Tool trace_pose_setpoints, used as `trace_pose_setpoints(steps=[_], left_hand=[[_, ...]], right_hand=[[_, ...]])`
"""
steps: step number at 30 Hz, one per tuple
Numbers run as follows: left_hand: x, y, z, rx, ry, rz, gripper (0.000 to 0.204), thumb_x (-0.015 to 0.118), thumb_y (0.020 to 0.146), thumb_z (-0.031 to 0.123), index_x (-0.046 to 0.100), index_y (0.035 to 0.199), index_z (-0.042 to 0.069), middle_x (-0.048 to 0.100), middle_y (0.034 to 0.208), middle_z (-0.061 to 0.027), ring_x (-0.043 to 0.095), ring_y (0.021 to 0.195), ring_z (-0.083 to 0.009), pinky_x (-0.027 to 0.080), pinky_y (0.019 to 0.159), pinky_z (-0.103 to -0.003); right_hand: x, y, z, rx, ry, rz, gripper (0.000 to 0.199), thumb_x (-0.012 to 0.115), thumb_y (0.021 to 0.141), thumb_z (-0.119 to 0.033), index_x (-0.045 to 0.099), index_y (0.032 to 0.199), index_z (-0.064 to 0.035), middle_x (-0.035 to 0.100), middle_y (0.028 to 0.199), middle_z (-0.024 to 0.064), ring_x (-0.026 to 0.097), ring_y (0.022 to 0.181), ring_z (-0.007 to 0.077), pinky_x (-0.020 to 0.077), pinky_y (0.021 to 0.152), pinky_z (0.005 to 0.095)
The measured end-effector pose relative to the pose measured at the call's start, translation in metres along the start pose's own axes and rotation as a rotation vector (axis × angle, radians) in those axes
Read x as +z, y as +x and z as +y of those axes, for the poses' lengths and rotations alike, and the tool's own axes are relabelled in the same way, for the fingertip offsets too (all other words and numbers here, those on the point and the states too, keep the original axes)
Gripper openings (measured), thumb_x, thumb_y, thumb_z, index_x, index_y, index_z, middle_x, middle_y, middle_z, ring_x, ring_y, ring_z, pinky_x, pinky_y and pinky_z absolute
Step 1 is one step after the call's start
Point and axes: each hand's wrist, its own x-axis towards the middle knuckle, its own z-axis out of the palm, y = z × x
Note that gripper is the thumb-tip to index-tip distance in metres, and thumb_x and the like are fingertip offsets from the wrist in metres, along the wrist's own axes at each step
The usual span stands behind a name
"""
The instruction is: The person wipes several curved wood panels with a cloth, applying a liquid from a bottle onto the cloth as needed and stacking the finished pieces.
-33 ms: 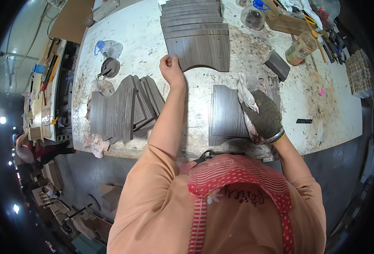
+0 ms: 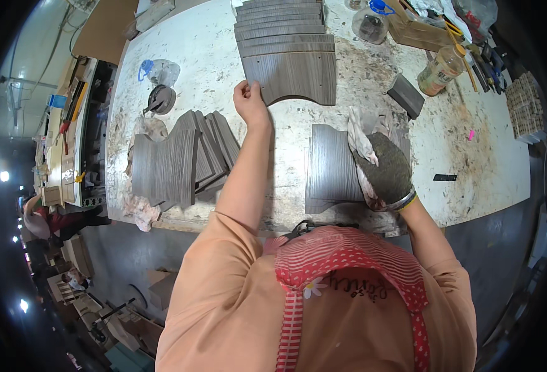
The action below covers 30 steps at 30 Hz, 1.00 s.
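Note:
My left hand (image 2: pixel 252 104) is closed at the lower left corner of a grey wood-grain panel (image 2: pixel 293 73), its thumb and curled fingers at the edge. That panel has a curved cut-out on its near side and lies at the front of an overlapping row of similar panels (image 2: pixel 278 18). My right hand (image 2: pixel 386 168), in a dark glove, is closed on a stained whitish rag (image 2: pixel 361 144). Its palm side is hidden. The rag rests on the right part of another grey panel (image 2: pixel 332 162), which lies flat near the front edge of the table.
More cut panels (image 2: pixel 165 164) lean in a pile at left on the stained white table (image 2: pixel 286 139). A dark block (image 2: pixel 405 96), a bottle with an orange cap (image 2: pixel 441 70), a blue-capped jug (image 2: pixel 371 26) and a small black strip (image 2: pixel 444 177) lie at right. Another person (image 2: pixel 47 220) is far left.

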Motion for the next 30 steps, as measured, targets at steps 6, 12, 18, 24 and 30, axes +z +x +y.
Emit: trace_pose_setpoints(steps=[6, 12, 18, 24, 30], left_hand=[[-0.007, -0.001, 0.012, -0.197, -0.148, -0.066, 0.02, 0.059, 0.088, 0.005, 0.058, 0.108, 0.0, 0.058, 0.094, -0.0038, 0.054, 0.086, -0.0117, 0.044, 0.08, -0.025], [-0.013, -0.001, 0.01, -0.309, -0.209, -0.094, 0.022, 0.057, 0.09, 0.009, 0.058, 0.11, -0.001, 0.06, 0.102, -0.007, 0.055, 0.094, -0.0156, 0.043, 0.086, -0.028], [-0.008, -0.001, 0.005, -0.146, -0.12, -0.196, 0.039, 0.062, 0.087, 0.014, 0.051, 0.121, -0.001, 0.055, 0.112, -0.0117, 0.053, 0.105, -0.0213, 0.041, 0.093, -0.032], [0.007, 0.007, 0.002, 0.006, 0.164, -0.178, 0.064, 0.071, 0.079, 0.019, 0.041, 0.13, -0.006, 0.043, 0.127, -0.0216, 0.043, 0.119, -0.0343, 0.034, 0.104, -0.039], [-0.001, 0.013, -0.003, 0.077, 0.276, -0.302, 0.056, 0.065, 0.083, 0.014, 0.042, 0.129, -0.007, 0.045, 0.125, -0.0213, 0.044, 0.12, -0.0341, 0.034, 0.104, -0.039]], right_hand=[[0.002, 0.0, -0.001, 0.006, 0.071, -0.001, 0.027, 0.065, 0.083, -0.015, 0.059, 0.105, -0.0005, 0.062, 0.098, 0.0174, 0.059, 0.091, 0.0351, 0.0468, 0.081, 0.0405], [0.002, -0.003, -0.003, -0.006, 0.029, -0.012, 0.027, 0.064, 0.084, -0.013, 0.058, 0.106, 0.0, 0.062, 0.099, 0.017, 0.059, 0.092, 0.0343, 0.0466, 0.082, 0.0401], [0.001, -0.003, -0.007, 0.022, 0.039, -0.014, 0.029, 0.064, 0.084, -0.013, 0.058, 0.109, 0.0003, 0.062, 0.101, 0.0172, 0.059, 0.095, 0.0337, 0.0464, 0.084, 0.0402], [0.005, -0.004, -0.002, -0.027, -0.053, 0.015, 0.028, 0.065, 0.083, -0.011, 0.06, 0.108, 0.0002, 0.062, 0.101, 0.0172, 0.06, 0.094, 0.0339, 0.0469, 0.084, 0.0399], [0.002, -0.004, -0.006, -0.075, -0.079, 0.067, 0.026, 0.065, 0.082, -0.011, 0.061, 0.106, -0.0005, 0.063, 0.1, 0.0171, 0.061, 0.092, 0.0333, 0.0477, 0.082, 0.0391]])
